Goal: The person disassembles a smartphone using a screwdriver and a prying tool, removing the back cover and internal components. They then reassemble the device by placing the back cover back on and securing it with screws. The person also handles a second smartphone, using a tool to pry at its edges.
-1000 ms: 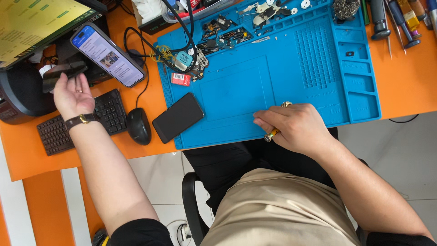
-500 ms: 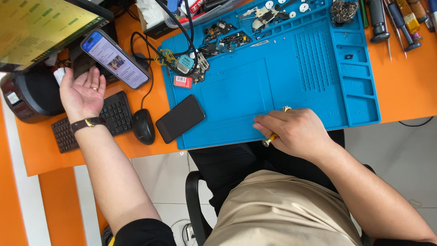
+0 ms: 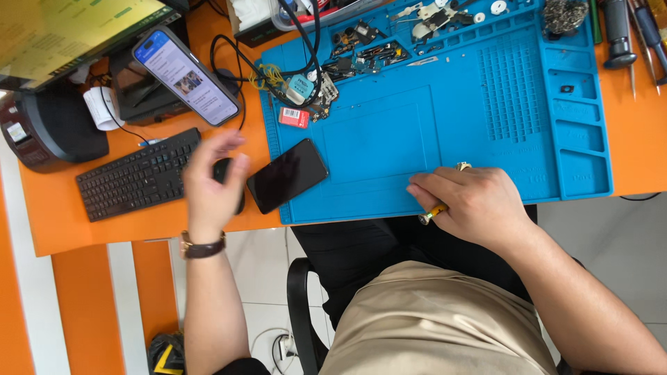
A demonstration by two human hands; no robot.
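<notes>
An orange desk (image 3: 139, 232) fills the upper half of the frame, and a blue work mat (image 3: 389, 146) covers its centre and right. A lit monitor (image 3: 62, 31) sits at upper left, with a black keyboard (image 3: 132, 173) below it. A propped phone (image 3: 186, 75) shows a bright screen; a dark phone (image 3: 287, 175) lies across the mat's left edge. The left hand (image 3: 208, 184), blurred, fingers loosely curled and holding nothing, hovers over a black mouse (image 3: 229, 182) just beside the dark phone. The right hand (image 3: 472, 205) rests closed on the mat's lower edge, gripping a small yellow tool (image 3: 431, 214). A small red rectangular label (image 3: 294, 117) lies near tangled parts at the mat's upper left.
</notes>
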